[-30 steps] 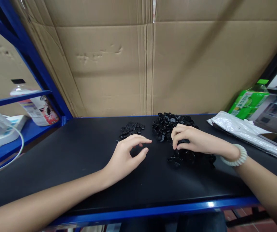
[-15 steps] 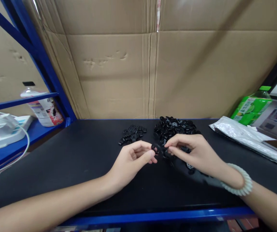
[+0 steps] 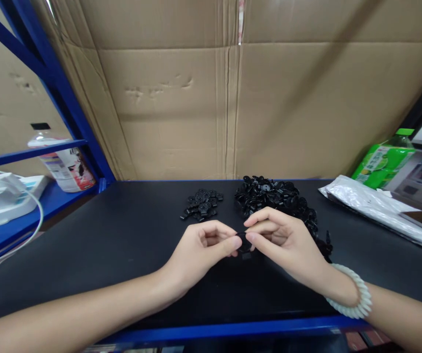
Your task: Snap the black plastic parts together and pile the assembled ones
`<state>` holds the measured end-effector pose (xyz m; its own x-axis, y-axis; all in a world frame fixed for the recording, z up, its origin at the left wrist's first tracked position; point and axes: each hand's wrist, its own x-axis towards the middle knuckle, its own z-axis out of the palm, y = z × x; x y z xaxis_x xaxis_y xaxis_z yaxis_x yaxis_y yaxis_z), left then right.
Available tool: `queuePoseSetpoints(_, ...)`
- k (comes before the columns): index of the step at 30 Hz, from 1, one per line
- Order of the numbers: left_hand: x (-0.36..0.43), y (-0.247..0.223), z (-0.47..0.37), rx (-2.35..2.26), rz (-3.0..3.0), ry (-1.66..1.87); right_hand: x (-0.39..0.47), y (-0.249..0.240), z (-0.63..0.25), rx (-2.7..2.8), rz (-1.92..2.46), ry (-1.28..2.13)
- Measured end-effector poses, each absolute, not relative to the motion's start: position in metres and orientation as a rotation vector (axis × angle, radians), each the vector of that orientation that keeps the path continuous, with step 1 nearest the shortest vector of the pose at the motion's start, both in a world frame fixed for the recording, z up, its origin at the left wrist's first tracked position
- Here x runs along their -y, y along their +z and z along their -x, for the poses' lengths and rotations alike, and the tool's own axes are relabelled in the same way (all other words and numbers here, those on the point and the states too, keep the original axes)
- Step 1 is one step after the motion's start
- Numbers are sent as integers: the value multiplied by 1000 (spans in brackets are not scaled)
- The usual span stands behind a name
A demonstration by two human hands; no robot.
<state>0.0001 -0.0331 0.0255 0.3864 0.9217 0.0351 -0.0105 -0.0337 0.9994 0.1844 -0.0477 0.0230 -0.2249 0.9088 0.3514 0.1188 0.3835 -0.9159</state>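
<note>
Between my two hands is a small round black plastic part (image 3: 244, 242), with a short tab showing at its lower edge. My left hand (image 3: 207, 245) pinches its left side between thumb and fingers. From the right, my right hand (image 3: 282, 240) presses thumb and finger on the same part; that wrist wears a pale coiled band (image 3: 356, 294). Behind my right hand lies a large heap of similar black parts (image 3: 270, 193), partly hidden by it. A smaller pile of black parts (image 3: 202, 203) sits farther left, beyond my left hand.
The black tabletop (image 3: 104, 245) has a blue front edge. Tall cardboard (image 3: 170, 98) stands behind it. On the left, a blue rack holds a bottle (image 3: 67, 166) and a power strip (image 3: 8, 196). To the right are a silvery plastic bag (image 3: 373, 211) and a green bottle (image 3: 383, 159).
My right hand has come away from the heap, down and toward the left, and now meets my left hand at the black part. My left hand stays almost in place.
</note>
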Motion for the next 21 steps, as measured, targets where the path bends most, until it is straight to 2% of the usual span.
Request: queuePoseSetpoints(21,36,27,1,-970,-1492,1003,48,19,-180,1659,881,911)
